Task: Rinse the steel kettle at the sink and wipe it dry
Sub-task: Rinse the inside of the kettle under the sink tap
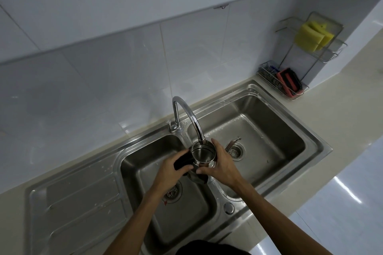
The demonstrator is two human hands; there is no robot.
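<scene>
2 hands meet at the centre of the frame, just below the middle, and between them I see the steel kettle (203, 154) held upright with its open mouth facing up, right under the tip of the curved faucet (187, 114). It hangs over the divider between the 2 basins of the sink (310, 136). My left hand (169, 172) is curled around the black handle (182, 161) on the kettle's left side, fingers closed on it. My right hand (220, 164) wraps the body from the right, thumb reaching across the front low down, so it is also closed on the kettle. I cannot tell whether water is running; no stream shows.

Risks as I judge them: wet steel is slippery, and if the right hand loosens while I tilt to pour, the kettle could swing on its handle and knock the faucet tip, which sits almost touching the rim. Turning the tap on hard could splash water over the divider and onto the counter (342, 109). Nothing to wipe with is within reach of either hand; the yellow sponges (313, 36) sit in the rack at the upper right.
</scene>
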